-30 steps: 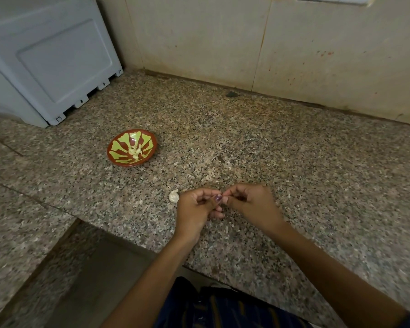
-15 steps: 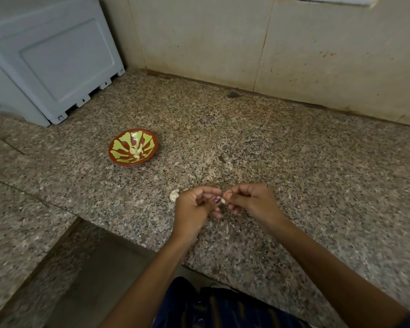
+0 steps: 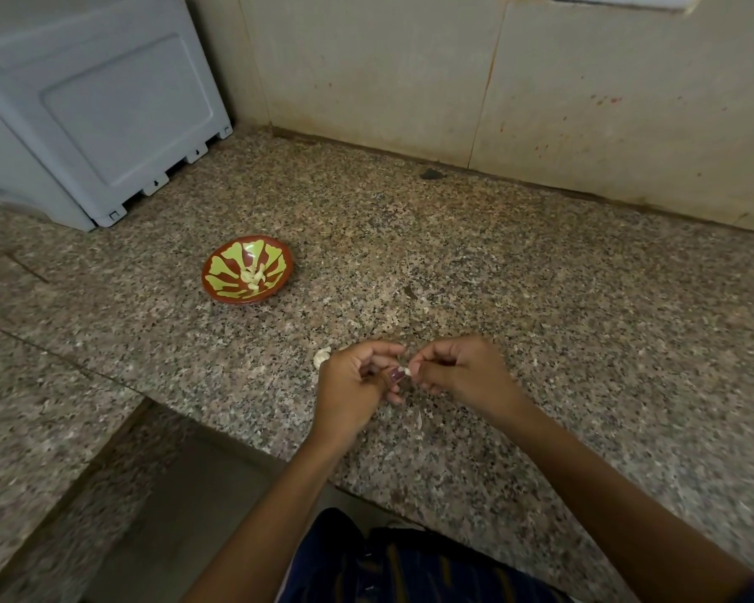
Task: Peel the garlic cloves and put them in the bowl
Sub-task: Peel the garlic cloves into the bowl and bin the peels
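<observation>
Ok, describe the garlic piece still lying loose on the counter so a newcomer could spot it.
On the speckled granite counter, find the two hands near its front edge. The loose garlic lies just beyond the left hand: a pale whitish lump, unlike the cloves in the red-and-green bowl.

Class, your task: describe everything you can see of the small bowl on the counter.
The bowl is small, round and shallow, glossy like glazed ceramic. It is reddish-brown with yellow-green petal shapes fanning out from the centre. It sits upright on the speckled granite counter, left of and beyond both hands, which do not touch it. Several pale peeled garlic cloves lie piled at its centre. A grey appliance stands behind it, apart.
</observation>
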